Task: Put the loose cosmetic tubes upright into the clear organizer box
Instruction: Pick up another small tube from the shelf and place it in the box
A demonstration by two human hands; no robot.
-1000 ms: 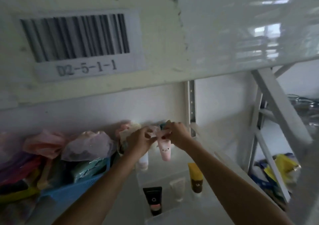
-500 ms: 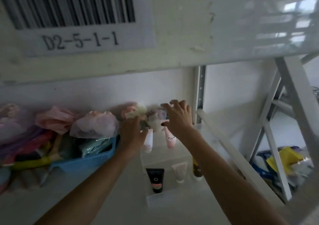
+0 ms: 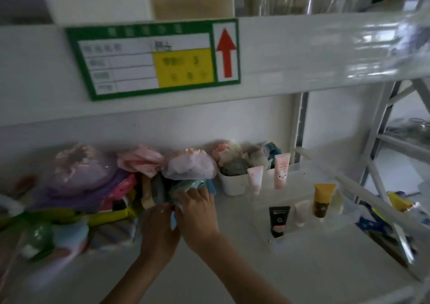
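Observation:
The clear organizer box (image 3: 309,239) stands on the white shelf at right. Several tubes stand upright in it: a pink tube with a face (image 3: 281,173), a pale pink tube (image 3: 255,179), a yellow tube (image 3: 323,200), a black tube (image 3: 278,220) and a small white tube (image 3: 301,213). Both hands are well left of the box, at the right end of a blue basket (image 3: 173,222). My left hand (image 3: 158,230) curls at the basket's edge. My right hand (image 3: 197,213) lies on a teal packet (image 3: 186,185). Blur hides what either hand holds.
The basket is heaped with bagged, colourful items (image 3: 88,175). A white cup (image 3: 233,183) stuffed with puffs stands between basket and organizer. The upper shelf beam with a green label (image 3: 153,59) hangs overhead. A white diagonal brace (image 3: 381,213) crosses at right.
Both hands left the pink tubes at the back of the organizer and moved left and nearer, to the basket. The two pink tubes now stand alone. The view has tilted upward.

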